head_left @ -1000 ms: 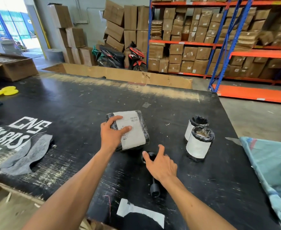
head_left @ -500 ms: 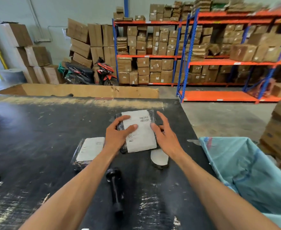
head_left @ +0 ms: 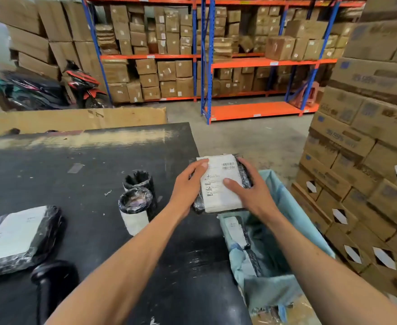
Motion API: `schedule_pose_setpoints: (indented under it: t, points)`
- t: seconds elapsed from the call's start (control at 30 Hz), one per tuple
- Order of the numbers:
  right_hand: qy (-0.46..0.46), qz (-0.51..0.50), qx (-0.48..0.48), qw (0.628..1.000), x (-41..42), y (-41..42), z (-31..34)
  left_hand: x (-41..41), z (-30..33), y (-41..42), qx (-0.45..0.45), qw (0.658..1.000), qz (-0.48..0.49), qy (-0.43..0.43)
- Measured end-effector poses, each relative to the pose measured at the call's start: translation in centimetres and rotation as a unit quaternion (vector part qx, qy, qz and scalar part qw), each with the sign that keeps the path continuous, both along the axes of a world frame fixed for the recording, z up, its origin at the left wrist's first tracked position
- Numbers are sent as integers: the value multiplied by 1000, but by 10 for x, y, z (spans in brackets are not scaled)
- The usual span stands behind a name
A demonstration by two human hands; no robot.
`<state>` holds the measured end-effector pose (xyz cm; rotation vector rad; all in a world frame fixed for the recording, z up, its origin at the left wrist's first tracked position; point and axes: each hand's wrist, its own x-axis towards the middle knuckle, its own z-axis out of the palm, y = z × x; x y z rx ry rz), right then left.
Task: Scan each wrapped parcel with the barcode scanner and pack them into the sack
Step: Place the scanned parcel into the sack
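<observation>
A flat parcel (head_left: pixel 218 184) in black wrap with a white barcoded label is held at the black table's right edge, above the mouth of the light blue sack (head_left: pixel 293 214). My left hand (head_left: pixel 188 186) grips its left side and my right hand (head_left: pixel 249 193) grips its right side, thumb on the label. Inside the sack lies another wrapped parcel (head_left: pixel 236 228). The black barcode scanner (head_left: pixel 49 280) lies on the table at the lower left. A second flat parcel (head_left: pixel 17 238) rests on the table's left side.
Two cylindrical parcels, one nearer (head_left: pixel 135 212) and one behind (head_left: pixel 137 181), stand upright on the black table (head_left: pixel 80 160) left of my left arm. Stacked cardboard boxes (head_left: pixel 361 141) rise to the right of the sack. Orange-and-blue racking (head_left: pixel 258 64) and a motorbike (head_left: pixel 80 85) stand beyond.
Both hands have lifted the labelled parcel off the table and carried it right, over the sack's opening. My right hand left the scanner earlier. The view has swung right.
</observation>
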<state>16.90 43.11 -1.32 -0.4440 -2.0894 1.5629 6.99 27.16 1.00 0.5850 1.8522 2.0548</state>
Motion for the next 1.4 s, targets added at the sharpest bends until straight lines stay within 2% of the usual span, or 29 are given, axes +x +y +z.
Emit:
schedule_pose_setpoints:
  t: [0.1,0.2,0.23,0.3,0.33,0.4,0.53,0.73,1.03,1.17,1.3,1.4]
  points:
    - [-13,-31,-26,999,22,41,-19,4,-26,43,-47,996,-78,18]
    - [-57,-46,-25,997,38,79,-44,-3,-69,76,-186,979,-52,64]
    - [-70,-49,-23,996,41,90,-53,-8,-85,82,-260,961,-32,86]
    - [-104,-48,-23,993,44,109,-74,-19,-115,85,-407,897,-11,170]
    - [-123,-44,-27,991,42,117,-86,-26,-128,83,-453,865,-17,215]
    - [-153,-35,-39,987,38,126,-110,-38,-149,76,-495,825,-51,267]
    - [-211,-28,-49,976,19,138,-159,-50,-171,70,-503,802,-67,315]
    - [-255,1,-78,964,-24,129,-218,-51,-168,72,-516,781,-83,341]
    - [-246,0,-100,964,-65,117,-270,-53,-174,72,-509,782,-76,352]
    - [-327,17,-26,944,-65,119,-280,-53,-174,72,-512,779,-73,354]
    - [-410,29,196,890,-62,111,-278,-53,-174,72,-511,781,-72,353]
    - [-378,118,331,856,-56,99,-281,-53,-175,72,-511,779,-71,355]
